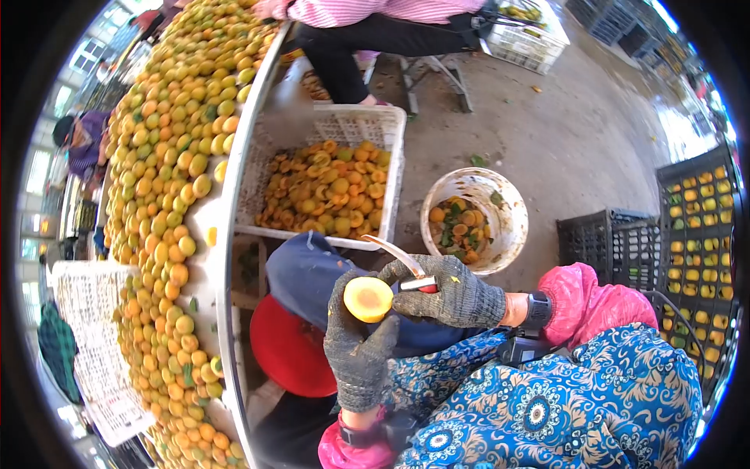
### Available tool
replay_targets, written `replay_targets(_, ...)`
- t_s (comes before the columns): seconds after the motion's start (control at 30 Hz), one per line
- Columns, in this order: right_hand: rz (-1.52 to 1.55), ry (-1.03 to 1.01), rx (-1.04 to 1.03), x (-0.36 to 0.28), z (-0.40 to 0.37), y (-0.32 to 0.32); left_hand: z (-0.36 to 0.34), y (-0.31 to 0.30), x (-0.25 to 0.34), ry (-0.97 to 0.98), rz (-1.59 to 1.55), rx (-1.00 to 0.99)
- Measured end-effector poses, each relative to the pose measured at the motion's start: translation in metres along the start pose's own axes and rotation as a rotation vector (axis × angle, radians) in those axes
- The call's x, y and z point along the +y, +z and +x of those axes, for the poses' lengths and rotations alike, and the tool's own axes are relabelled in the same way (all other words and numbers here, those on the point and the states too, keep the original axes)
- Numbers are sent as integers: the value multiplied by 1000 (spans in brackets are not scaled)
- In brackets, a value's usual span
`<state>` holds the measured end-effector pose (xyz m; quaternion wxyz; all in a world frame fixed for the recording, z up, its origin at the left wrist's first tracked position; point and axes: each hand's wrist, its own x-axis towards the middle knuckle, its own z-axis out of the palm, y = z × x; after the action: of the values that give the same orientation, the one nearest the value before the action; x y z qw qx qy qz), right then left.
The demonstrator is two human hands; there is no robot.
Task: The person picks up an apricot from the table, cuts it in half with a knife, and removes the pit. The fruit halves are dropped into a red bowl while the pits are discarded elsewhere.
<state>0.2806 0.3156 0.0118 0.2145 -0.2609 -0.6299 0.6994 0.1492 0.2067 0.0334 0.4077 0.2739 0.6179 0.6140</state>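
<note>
Grey knitted gloves cover both hands. Between the fingers and thumb of my left hand (359,352) is a cut yellow fruit (368,299), its pale flat face turned up. My right hand (449,291) is closed round the red and silver handle of a curved knife (400,256), whose blade points up and to the left, clear of the fruit. The fingertips of my right hand are close beside the fruit's right edge. Both hands are above my lap, over the dark blue trouser leg.
A sorting table (205,273) heaped with fruit runs down the left. A white crate (397,148) of cut fruit, a white bucket (516,215) of scraps and a red basin (285,352) stand nearby. Black crates (609,234) are at right; a seated person (367,39) is ahead.
</note>
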Motion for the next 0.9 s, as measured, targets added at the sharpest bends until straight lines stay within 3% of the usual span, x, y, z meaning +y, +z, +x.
replay_targets(0.1,306,182,-84,-8,16,25,-17,-30,-6,-130,-232,83)
replay_targets(0.23,241,289,-221,-13,34,53,-32,-55,-16,-147,-489,213)
replay_targets(0.3,18,68,-252,-9,39,70,-42,-71,-20,-156,-556,305)
replay_targets(0.33,-88,-48,-266,-8,41,77,-45,-77,-18,-146,-561,330)
replay_targets(0.53,-320,-7,-519,-7,46,114,-58,-106,-15,-41,-325,488)
replay_targets(0.6,-293,-73,-588,-2,46,124,-60,-110,-8,25,-316,440)
replay_targets(0.9,-321,14,-744,-1,46,147,-75,-147,1,27,-205,393)
